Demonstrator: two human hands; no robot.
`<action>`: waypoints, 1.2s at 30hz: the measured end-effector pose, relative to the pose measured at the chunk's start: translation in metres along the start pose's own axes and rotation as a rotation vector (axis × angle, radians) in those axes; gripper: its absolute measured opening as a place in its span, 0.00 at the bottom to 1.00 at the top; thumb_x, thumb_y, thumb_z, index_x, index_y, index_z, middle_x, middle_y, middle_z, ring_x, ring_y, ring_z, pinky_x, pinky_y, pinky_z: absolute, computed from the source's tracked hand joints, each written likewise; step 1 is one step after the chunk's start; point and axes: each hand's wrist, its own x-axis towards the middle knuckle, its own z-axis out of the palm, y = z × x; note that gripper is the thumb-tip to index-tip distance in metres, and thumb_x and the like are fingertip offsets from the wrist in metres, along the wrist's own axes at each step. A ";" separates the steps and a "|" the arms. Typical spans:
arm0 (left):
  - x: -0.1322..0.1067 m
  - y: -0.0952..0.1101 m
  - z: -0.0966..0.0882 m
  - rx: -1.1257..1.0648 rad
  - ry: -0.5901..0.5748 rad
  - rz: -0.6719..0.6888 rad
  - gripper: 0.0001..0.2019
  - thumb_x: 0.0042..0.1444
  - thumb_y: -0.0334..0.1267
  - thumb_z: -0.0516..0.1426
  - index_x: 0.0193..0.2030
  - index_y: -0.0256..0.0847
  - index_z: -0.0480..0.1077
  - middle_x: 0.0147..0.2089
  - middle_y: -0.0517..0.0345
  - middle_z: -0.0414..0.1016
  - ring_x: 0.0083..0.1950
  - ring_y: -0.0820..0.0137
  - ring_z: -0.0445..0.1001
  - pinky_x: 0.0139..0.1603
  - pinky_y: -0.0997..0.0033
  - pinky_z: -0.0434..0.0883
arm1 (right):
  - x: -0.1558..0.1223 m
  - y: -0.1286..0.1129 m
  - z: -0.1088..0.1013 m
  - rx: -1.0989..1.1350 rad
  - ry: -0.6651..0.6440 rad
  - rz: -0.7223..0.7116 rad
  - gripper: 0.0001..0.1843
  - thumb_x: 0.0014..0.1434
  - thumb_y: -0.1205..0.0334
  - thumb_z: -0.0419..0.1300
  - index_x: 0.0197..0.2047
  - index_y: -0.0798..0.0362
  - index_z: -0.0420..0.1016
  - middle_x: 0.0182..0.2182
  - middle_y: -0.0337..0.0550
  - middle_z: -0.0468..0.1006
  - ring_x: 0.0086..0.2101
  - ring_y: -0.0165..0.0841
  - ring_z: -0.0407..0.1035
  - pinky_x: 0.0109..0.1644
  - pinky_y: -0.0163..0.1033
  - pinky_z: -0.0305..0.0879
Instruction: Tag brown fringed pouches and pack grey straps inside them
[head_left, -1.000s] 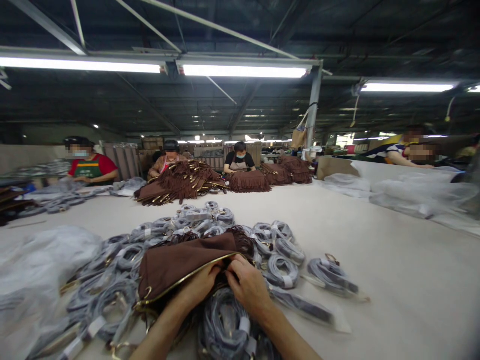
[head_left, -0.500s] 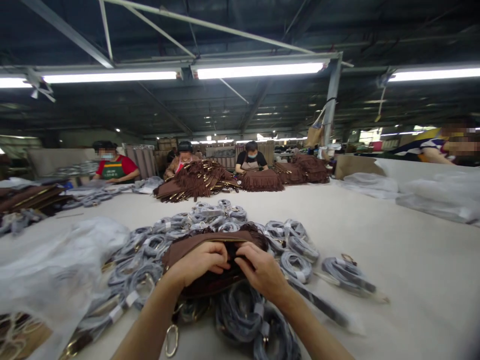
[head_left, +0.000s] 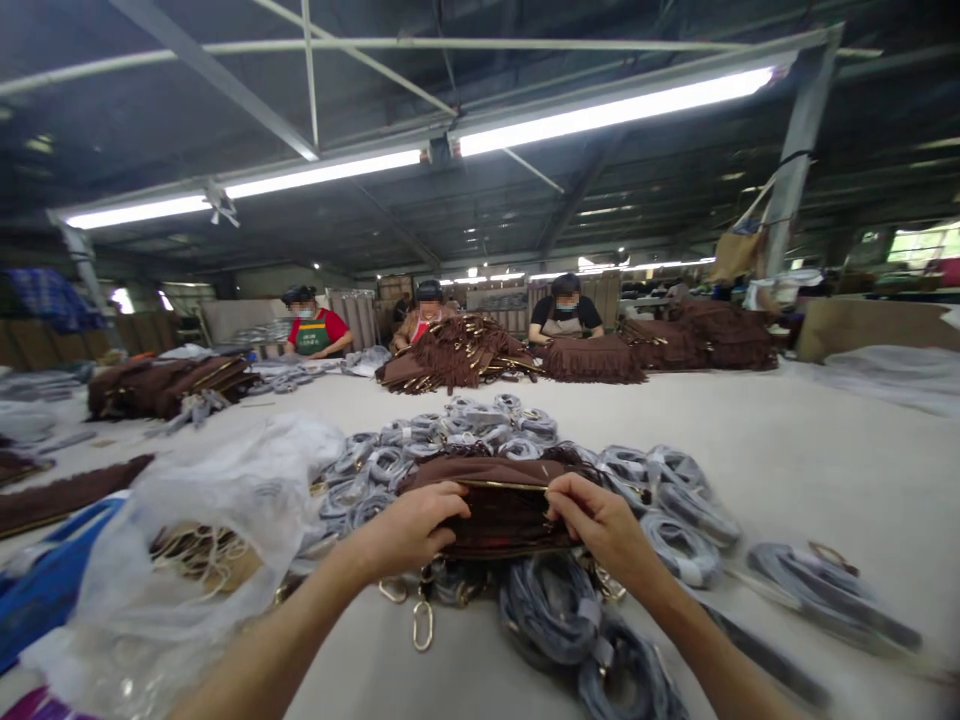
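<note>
A brown suede bag (head_left: 504, 510) with a gold zipper lies on top of a heap of grey wrapped straps (head_left: 480, 440) in front of me. My left hand (head_left: 409, 530) grips the bag's left end, fingers curled over the zipper edge. My right hand (head_left: 600, 525) pinches the zipper edge at the bag's right end. The two hands hold the mouth of the bag stretched between them. Gold clip hooks (head_left: 422, 625) hang below the bag near my left wrist.
A crumpled clear plastic bag (head_left: 202, 520) lies at my left on the wide white table (head_left: 787, 470). Piles of brown fringed bags (head_left: 457, 360) sit at the far side, where three people work. More brown bags (head_left: 165, 385) lie far left.
My hands have moved apart along the zipper, from close together at one corner to the bag's two ends. The bag has turned flat and level. The view has swung left.
</note>
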 end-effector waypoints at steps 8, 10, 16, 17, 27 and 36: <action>0.031 -0.051 0.036 0.191 0.242 0.238 0.12 0.56 0.23 0.51 0.39 0.39 0.73 0.59 0.48 0.71 0.62 0.65 0.67 0.64 0.63 0.65 | 0.003 -0.011 -0.017 -0.376 -0.033 -0.123 0.12 0.64 0.56 0.49 0.34 0.48 0.70 0.23 0.35 0.73 0.25 0.32 0.68 0.31 0.35 0.58; 0.041 -0.055 0.031 0.232 0.253 0.250 0.09 0.58 0.25 0.52 0.39 0.37 0.73 0.62 0.44 0.68 0.64 0.59 0.65 0.67 0.55 0.61 | 0.002 -0.014 -0.020 -0.450 -0.043 -0.135 0.12 0.64 0.56 0.48 0.34 0.48 0.70 0.24 0.36 0.74 0.25 0.33 0.69 0.32 0.36 0.57; 0.069 -0.063 0.024 0.268 0.277 0.258 0.12 0.56 0.23 0.52 0.43 0.36 0.73 0.62 0.42 0.68 0.64 0.57 0.64 0.68 0.53 0.58 | 0.001 -0.019 -0.022 -0.506 -0.058 -0.148 0.12 0.65 0.58 0.47 0.35 0.49 0.69 0.26 0.39 0.76 0.27 0.34 0.70 0.33 0.36 0.58; 0.068 -0.062 0.028 0.259 0.270 0.263 0.13 0.55 0.22 0.53 0.43 0.37 0.73 0.59 0.44 0.71 0.62 0.59 0.67 0.67 0.55 0.61 | 0.001 -0.018 -0.020 -0.508 -0.100 -0.141 0.12 0.64 0.59 0.47 0.33 0.49 0.68 0.25 0.38 0.75 0.26 0.34 0.70 0.33 0.36 0.57; -0.032 -0.046 0.048 0.336 0.153 0.264 0.18 0.57 0.23 0.51 0.51 0.42 0.71 0.54 0.46 0.72 0.51 0.60 0.71 0.51 0.61 0.71 | 0.000 -0.022 -0.004 -0.324 -0.227 -0.127 0.10 0.61 0.64 0.50 0.29 0.50 0.67 0.21 0.34 0.70 0.23 0.29 0.65 0.30 0.33 0.54; -0.016 -0.051 0.058 0.309 -0.064 0.308 0.11 0.59 0.26 0.53 0.44 0.43 0.73 0.62 0.54 0.68 0.53 0.60 0.67 0.54 0.63 0.67 | -0.001 -0.017 -0.003 -0.287 -0.231 -0.154 0.10 0.61 0.65 0.51 0.29 0.50 0.68 0.23 0.34 0.71 0.25 0.29 0.66 0.31 0.32 0.55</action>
